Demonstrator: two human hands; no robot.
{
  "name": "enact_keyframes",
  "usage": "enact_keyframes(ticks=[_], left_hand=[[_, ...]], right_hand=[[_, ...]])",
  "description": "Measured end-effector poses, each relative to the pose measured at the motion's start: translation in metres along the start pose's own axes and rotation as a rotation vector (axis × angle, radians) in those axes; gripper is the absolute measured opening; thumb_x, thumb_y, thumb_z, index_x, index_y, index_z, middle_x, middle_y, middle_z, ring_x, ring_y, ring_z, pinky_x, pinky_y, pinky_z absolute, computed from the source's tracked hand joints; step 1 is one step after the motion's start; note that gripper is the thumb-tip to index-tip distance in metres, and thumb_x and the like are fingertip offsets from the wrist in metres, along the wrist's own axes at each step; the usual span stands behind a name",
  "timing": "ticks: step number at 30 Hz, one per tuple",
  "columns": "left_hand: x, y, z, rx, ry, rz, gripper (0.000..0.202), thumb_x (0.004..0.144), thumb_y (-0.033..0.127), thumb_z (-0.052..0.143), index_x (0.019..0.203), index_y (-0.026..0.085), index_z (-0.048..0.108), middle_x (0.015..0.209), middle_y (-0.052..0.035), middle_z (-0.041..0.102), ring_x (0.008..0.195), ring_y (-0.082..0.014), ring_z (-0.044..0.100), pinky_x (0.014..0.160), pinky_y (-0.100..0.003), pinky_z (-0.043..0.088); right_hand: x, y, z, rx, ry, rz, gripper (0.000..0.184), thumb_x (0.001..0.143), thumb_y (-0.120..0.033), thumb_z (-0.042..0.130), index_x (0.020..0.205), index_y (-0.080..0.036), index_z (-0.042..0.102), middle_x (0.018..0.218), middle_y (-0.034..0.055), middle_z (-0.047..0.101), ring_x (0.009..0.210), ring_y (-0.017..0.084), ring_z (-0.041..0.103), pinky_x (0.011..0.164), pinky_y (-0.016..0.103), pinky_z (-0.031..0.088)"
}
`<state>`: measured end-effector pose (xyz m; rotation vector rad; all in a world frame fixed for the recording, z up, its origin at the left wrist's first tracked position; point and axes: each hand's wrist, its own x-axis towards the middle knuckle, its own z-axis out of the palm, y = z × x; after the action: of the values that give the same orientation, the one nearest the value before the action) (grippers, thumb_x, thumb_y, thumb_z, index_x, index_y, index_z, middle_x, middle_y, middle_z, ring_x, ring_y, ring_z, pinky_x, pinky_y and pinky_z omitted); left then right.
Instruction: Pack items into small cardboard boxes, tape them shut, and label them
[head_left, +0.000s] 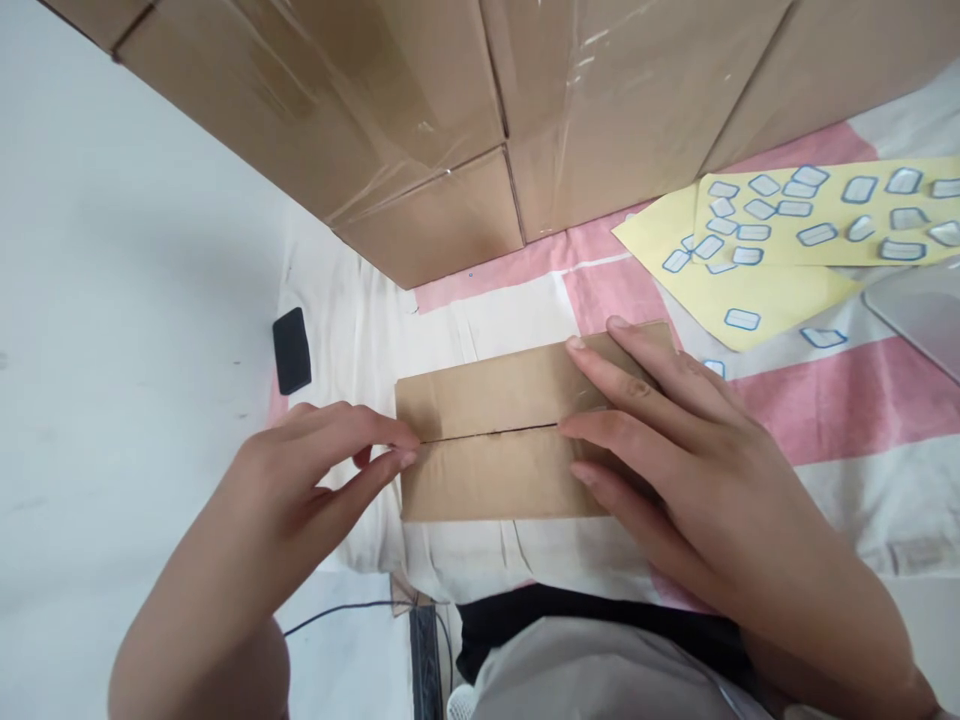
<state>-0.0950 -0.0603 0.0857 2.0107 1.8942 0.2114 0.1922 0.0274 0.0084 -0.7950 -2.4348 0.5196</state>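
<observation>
Small cardboard box (495,485), plain brown, flat oblong top, on the cloth directly in front of the person, between both hands. Two matte flaps meet at a thin dark seam (491,433) running lengthwise; edges straight, slight scuffing mid-seam.

Left hand (311,480): narrow, thumb and index tips almost together at the box's left end, right on the seam. Can't tell if anything thin is between them. Right hand (697,450): wide, fingers fanned out over the right part of the top, index tip at the seam, thumb on the near flap, other fingers across the far flap.

Under the box: cloth (510,315), soft, wrinkled, white with pink blocks. Left of the box, near the wall side: black object (292,350), flat, rounded rectangle, dull finish.

Beyond the box: large cartons (637,110), brown cardboard, packed close, glossy clear tape with creases and glare. Far right: yellow sheets (795,290), smooth, overlapping, angular, scattered with small blue-edged stickers (742,319), some curled; a few lie on the cloth. Right edge: smooth grey panel (926,310), rounded corner, partly cut off.

Left: plain pale wall (135,300). Below: thin dark cable (345,606), black strip (425,660), grey fabric (600,660) over the person's lap.
</observation>
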Motion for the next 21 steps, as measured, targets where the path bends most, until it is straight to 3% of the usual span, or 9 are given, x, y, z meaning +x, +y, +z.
enact_keyframes(ticks=[5,7,21], left_hand=[[0.003,0.007,-0.016,0.044,-0.019,0.259,0.02,0.1,0.012,0.052,0.101,0.029,0.062,0.092,0.0071,0.073,0.083,-0.011,0.064,0.084,-0.031,0.046],[0.005,0.008,-0.016,0.063,-0.033,0.312,0.021,0.1,0.009,0.051,0.102,0.027,0.061,0.094,0.0064,0.073,0.083,-0.0103,0.063,0.086,-0.033,0.043],[0.01,0.006,0.002,0.128,-0.023,0.204,0.013,0.096,0.02,0.063,0.103,0.031,0.06,0.094,0.0059,0.073,0.077,-0.0164,0.061,0.075,-0.039,0.039]], right_hand=[[-0.001,0.001,0.001,-0.004,0.007,-0.006,0.013,0.1,-0.025,0.058,0.11,-0.024,0.067,0.157,0.0059,0.053,0.152,0.037,0.039,0.118,0.059,0.042],[-0.001,0.001,0.001,-0.005,0.001,-0.001,0.014,0.1,-0.025,0.058,0.11,-0.024,0.067,0.157,0.0063,0.053,0.152,0.037,0.039,0.118,0.059,0.042],[0.0,-0.001,-0.001,0.033,-0.007,0.012,0.013,0.1,-0.024,0.058,0.108,-0.024,0.068,0.156,0.0065,0.055,0.151,0.037,0.039,0.119,0.06,0.041]])
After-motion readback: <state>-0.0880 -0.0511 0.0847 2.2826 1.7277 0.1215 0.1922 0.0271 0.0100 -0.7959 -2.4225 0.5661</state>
